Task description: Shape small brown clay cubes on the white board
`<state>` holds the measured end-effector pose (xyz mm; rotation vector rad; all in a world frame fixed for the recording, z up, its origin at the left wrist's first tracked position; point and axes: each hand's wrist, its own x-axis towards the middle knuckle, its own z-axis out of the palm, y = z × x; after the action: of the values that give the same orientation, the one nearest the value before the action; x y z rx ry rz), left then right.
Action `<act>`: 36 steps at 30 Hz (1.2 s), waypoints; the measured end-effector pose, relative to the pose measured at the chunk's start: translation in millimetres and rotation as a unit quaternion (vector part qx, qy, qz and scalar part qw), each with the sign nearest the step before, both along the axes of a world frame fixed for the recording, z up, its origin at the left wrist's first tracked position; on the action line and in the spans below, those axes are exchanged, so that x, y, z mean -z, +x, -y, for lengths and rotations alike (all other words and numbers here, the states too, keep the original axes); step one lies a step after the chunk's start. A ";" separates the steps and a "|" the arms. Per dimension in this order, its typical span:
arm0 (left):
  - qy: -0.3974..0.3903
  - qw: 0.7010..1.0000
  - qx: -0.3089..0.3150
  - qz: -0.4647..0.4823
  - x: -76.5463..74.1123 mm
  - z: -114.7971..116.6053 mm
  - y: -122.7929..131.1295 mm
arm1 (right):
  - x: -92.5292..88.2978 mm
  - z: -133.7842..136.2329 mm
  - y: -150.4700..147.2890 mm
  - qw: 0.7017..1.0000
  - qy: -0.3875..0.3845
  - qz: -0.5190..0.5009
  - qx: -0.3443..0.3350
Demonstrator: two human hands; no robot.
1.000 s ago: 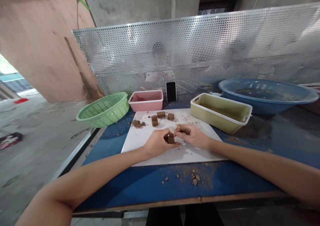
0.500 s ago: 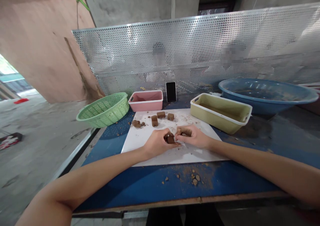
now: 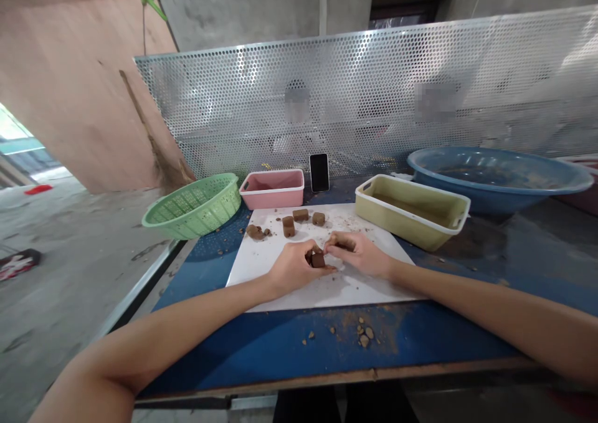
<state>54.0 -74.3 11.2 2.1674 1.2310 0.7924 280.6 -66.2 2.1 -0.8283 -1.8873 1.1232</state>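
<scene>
My left hand [image 3: 295,266] is curled around a small brown clay block [image 3: 317,260] above the white sheet [image 3: 275,291]. Close beside it on the right, my right hand [image 3: 359,253] has its thumb and fingertips pinched together at the block's upper edge; anything between them is too small to make out. Behind my hands, three brown blocks lie on the sheet: an upright one [image 3: 288,226], one farther back [image 3: 300,215] and one to the right [image 3: 318,218]. A rough clay lump [image 3: 255,232] rests near the sheet's left edge.
Beyond the sheet stand a green basket [image 3: 196,211], a pink bin [image 3: 275,197], a dark-screened phone [image 3: 319,172], a yellow-green bin [image 3: 406,220] and a blue basin [image 3: 495,195]. A perforated metal panel [image 3: 346,105] rises behind. Crumbs [image 3: 364,336] lie on the blue tabletop [image 3: 224,354].
My right hand has shifted slightly left, its fingertips now against the top of the block. My left hand still holds the block in nearly the same place.
</scene>
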 end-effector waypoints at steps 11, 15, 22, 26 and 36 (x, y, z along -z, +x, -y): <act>0.006 1.000 0.006 -0.001 -1.0 0.7 0.0 | -2.3 1.6 0.1 1.000 0.005 0.005 0.018; 0.004 1.000 -0.002 -0.010 -0.4 1.0 0.1 | -2.7 1.5 0.9 0.999 -0.020 0.014 -0.048; -0.001 1.000 0.001 -0.011 0.2 0.5 -0.1 | 0.2 -2.2 0.8 1.000 0.002 -0.008 0.014; 0.001 1.000 -0.003 -0.017 0.3 0.6 -0.4 | -0.7 0.4 1.4 0.998 -0.022 0.021 -0.052; 0.070 0.997 0.015 0.009 -3.9 1.5 1.1 | 0.1 -5.3 -0.6 0.998 0.010 -0.001 0.057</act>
<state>55.0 -75.8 15.1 2.2803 1.1617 0.9069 279.9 -60.9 2.0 -0.9119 -1.8236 1.0329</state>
